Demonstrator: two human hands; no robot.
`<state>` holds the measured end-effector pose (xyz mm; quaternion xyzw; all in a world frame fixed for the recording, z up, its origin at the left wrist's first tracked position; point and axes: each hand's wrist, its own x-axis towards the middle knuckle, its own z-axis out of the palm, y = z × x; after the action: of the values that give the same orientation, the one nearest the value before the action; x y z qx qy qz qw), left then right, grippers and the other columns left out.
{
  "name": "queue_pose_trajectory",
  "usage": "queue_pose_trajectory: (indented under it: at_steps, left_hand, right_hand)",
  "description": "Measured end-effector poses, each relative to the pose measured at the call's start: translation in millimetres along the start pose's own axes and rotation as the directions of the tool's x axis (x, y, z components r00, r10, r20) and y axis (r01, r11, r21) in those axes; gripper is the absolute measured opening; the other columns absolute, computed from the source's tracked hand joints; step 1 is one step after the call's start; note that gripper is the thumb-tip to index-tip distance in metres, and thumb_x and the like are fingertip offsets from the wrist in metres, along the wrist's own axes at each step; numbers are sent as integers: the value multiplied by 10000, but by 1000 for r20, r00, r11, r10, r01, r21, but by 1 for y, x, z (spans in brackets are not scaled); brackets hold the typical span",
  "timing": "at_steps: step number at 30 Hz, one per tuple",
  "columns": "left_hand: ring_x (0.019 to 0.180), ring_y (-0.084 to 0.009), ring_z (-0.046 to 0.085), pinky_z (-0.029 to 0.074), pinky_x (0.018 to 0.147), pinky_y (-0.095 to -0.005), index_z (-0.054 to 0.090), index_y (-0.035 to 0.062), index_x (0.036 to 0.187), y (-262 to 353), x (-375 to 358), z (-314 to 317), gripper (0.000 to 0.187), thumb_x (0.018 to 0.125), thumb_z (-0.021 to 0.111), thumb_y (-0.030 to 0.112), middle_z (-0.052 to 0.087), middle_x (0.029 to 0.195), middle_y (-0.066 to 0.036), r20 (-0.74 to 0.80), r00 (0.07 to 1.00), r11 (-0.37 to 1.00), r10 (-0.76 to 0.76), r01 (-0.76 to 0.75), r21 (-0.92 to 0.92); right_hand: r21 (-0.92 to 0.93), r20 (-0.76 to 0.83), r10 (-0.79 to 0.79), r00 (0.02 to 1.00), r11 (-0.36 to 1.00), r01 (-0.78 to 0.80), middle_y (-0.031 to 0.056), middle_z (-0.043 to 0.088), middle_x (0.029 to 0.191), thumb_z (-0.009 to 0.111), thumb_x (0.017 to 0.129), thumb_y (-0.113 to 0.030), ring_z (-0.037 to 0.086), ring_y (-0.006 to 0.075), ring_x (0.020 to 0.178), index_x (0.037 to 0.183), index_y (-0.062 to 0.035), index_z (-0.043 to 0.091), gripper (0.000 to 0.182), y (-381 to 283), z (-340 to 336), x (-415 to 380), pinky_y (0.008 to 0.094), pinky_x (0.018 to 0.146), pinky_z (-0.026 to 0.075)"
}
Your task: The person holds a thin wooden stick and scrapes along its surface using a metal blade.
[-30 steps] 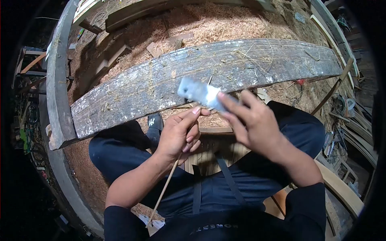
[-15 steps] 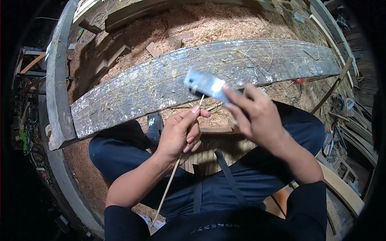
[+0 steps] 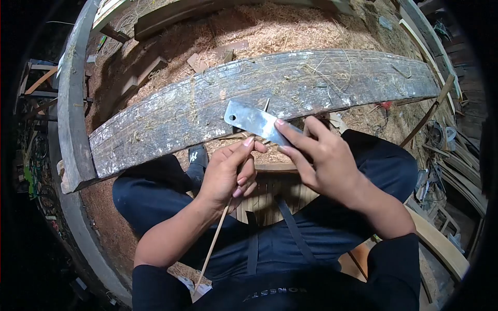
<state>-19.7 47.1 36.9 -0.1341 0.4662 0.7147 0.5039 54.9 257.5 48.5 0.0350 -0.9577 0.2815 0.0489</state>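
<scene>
Between the fingertips of my left hand [image 3: 228, 168], closed in a pinch, is a thin bamboo stick [image 3: 215, 241]. Its long end slants down toward my lap, and its tip shows just beyond the blade. My right hand [image 3: 329, 158] is wrapped round a cleaver [image 3: 254, 118], a broad shiny blade with a hole near its far corner; the handle is hidden in my palm. The blade lies across the stick, a little above my left fingertips, and overlaps the near edge of a weathered curved plank [image 3: 171, 122].
Wood shavings [image 3: 290, 26] cover the ground behind the plank, with several wood offcuts [image 3: 197, 63] among them. A grey beam [image 3: 72, 119] borders the left side. A slatted seat [image 3: 270, 194] shows between my legs. Curved wood strips [image 3: 436, 238] and clutter lie at the right.
The cleaver has moved slightly left and down and lies flatter across the stick, whose tip now shows past the blade. My left hand has barely moved and keeps its pinch.
</scene>
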Motion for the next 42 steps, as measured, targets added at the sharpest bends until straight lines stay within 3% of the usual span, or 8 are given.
queue_pose_trajectory:
  at_steps: [7, 10, 12, 23, 24, 29, 33, 42]
  left_hand:
    - [299, -59, 246, 226, 325, -225, 571, 37, 1064, 0, -1, -1, 304, 1097, 416, 296, 336, 463, 47, -10, 1000, 1000, 0, 1, 21]
    - [300, -56, 246, 228, 324, -220, 566, 36, 1061, -1, 0, -1, 312, 1099, 409, 303, 336, 464, 47, 10, 1000, 1000, -11, 11, -15]
    - [300, -58, 244, 227, 326, -221, 564, 41, 1055, 0, 0, -2, 315, 1101, 404, 308, 333, 464, 46, 28, 1000, 1000, 0, 0, -3]
    - [294, -53, 245, 225, 313, -217, 551, 41, 1040, 1, -3, -1, 327, 1104, 388, 317, 332, 460, 51, 19, 1000, 1000, -13, 13, -28]
    - [293, -54, 241, 223, 315, -218, 551, 43, 1038, 3, -3, 0, 326, 1104, 389, 318, 331, 460, 51, 13, 1000, 999, -21, 22, -35]
    - [294, -53, 242, 227, 324, -215, 544, 49, 1021, 1, -3, 0, 318, 1102, 394, 318, 334, 459, 52, 26, 1000, 999, -12, 13, -47]
    - [298, -59, 242, 217, 329, -224, 540, 59, 1007, 1, -3, -2, 313, 1103, 394, 319, 337, 458, 49, 24, 999, 999, -22, 23, -44]
    - [299, -62, 241, 207, 328, -232, 536, 60, 991, 1, -4, -1, 318, 1103, 391, 320, 336, 456, 46, 25, 1000, 999, -17, 18, -48]
  right_hand:
    - [8, 28, -11, 1000, 1000, 11, 142, 566, 926, 662, 948, -217, 660, 324, 645, 1303, -114, 645, 370, -4, 2, -1, 420, 561, 549]
    - [-53, 19, 71, 997, 996, -70, 151, 557, 925, 668, 942, -224, 661, 329, 671, 1294, -105, 650, 372, 1, -2, 6, 425, 592, 548]
    - [8, 58, -7, 998, 1000, 7, 156, 561, 931, 663, 945, -219, 661, 332, 665, 1297, -106, 647, 370, -9, -1, 0, 426, 580, 545]
    - [6, -19, -15, 1000, 1000, 15, 145, 554, 907, 663, 946, -226, 633, 296, 619, 1305, -99, 644, 382, 0, 4, 5, 407, 563, 541]
    - [-6, 53, -24, 998, 1000, 25, 144, 554, 910, 661, 946, -220, 640, 297, 625, 1313, -101, 637, 386, -7, 2, 2, 408, 559, 540]
    - [-13, 0, -8, 1000, 1000, 8, 155, 551, 913, 654, 952, -232, 644, 319, 631, 1311, -98, 634, 384, -1, 1, 7, 421, 557, 539]
    - [33, 66, 12, 998, 999, -14, 154, 548, 924, 649, 956, -223, 647, 325, 643, 1303, -92, 636, 372, -6, 4, 3, 416, 561, 540]
    - [-14, -21, 7, 1000, 1000, -8, 150, 553, 907, 678, 937, -220, 637, 331, 643, 1300, -97, 650, 385, -4, 3, 8, 418, 572, 528]
